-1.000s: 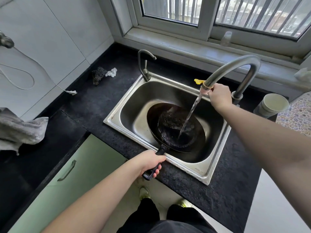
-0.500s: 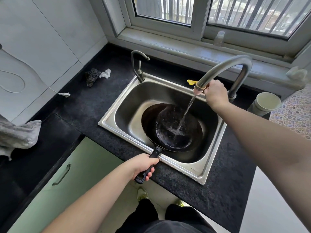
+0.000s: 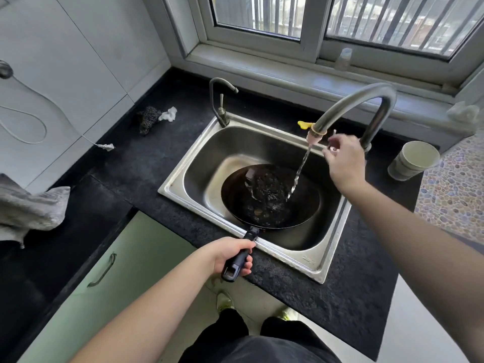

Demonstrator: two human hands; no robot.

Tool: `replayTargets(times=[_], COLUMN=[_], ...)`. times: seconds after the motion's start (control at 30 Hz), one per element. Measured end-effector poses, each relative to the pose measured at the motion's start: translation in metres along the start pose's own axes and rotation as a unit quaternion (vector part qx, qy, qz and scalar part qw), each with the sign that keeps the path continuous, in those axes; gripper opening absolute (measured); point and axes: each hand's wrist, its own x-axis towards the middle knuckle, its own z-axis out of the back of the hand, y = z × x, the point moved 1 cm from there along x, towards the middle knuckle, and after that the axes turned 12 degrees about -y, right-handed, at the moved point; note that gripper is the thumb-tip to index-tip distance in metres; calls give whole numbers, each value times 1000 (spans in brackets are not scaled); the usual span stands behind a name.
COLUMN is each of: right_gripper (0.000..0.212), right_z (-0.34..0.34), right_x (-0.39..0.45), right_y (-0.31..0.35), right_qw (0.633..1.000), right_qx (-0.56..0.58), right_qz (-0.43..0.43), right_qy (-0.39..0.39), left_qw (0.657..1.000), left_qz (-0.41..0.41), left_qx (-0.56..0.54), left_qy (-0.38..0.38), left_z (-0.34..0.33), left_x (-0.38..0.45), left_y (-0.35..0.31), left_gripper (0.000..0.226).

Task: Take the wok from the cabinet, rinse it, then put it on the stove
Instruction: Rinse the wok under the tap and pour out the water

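A dark wok (image 3: 269,203) sits tilted inside the steel sink (image 3: 183,195), with water pooled and splashing in its bowl. My left hand (image 3: 227,254) grips the wok's black handle (image 3: 235,265), which sticks out over the sink's front rim. A thin stream of water (image 3: 300,171) falls from the tall curved faucet (image 3: 366,98) into the wok. My right hand (image 3: 345,163) is just below the spout, its fingers curled round the faucet's thin metal lever (image 3: 332,141). That hand is blurred.
A small second tap (image 3: 220,100) stands at the sink's back left corner. A paper cup (image 3: 413,161) is on the black counter at the right, a dark scrubber (image 3: 149,119) at the back left, a grey cloth (image 3: 28,208) at far left. Green cabinet doors (image 3: 110,271) are below.
My right hand has dropped down and to the right from the spout tip to the lever, and the water stream has thinned. My left hand keeps hold of the wok's handle.
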Motion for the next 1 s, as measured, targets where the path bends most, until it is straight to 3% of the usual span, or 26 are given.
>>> replayTargets(times=[0.13, 0.27, 0.37, 0.47, 0.57, 0.67, 0.8, 0.87, 0.93, 1.0], right_gripper=[9, 8, 3, 29, 49, 54, 48, 49, 59, 71], right_z=[13, 12, 11, 3, -6, -15, -38, -48, -56, -63], right_x=[-56, -110, -146, -177, -202, -224, -251, -258, -262, -265], right_y=[-1, -6, -6, 4, 18, 38, 62, 68, 75, 87], right_qw=[988, 935, 911, 871, 862, 854, 809, 812, 799, 757], right_qx=[76, 190, 214, 239, 162, 116, 207, 198, 198, 237], right_qz=[-128, -272, -317, -395, -441, -468, -524, -529, -538, -565], right_qy=[50, 125, 153, 167, 188, 195, 168, 150, 180, 227], left_qw=[998, 991, 987, 985, 984, 985, 988, 988, 987, 985], left_qz=[17, 35, 57, 66, 64, 59, 46, 40, 35, 34], left_qx=[-57, -123, -133, -131, -121, -110, -83, -75, -74, -72], left_qy=[11, 39, 73, 94, 109, 117, 125, 130, 140, 151], left_z=[0, -4, -8, -9, -4, 4, 17, 24, 31, 37], left_x=[2, 3, 3, 3, 5, 5, 2, 1, -3, -8], left_y=[5, 10, 11, 9, 8, 6, 2, -2, -10, -19], left_gripper=[22, 21, 24, 27, 28, 29, 33, 31, 31, 32])
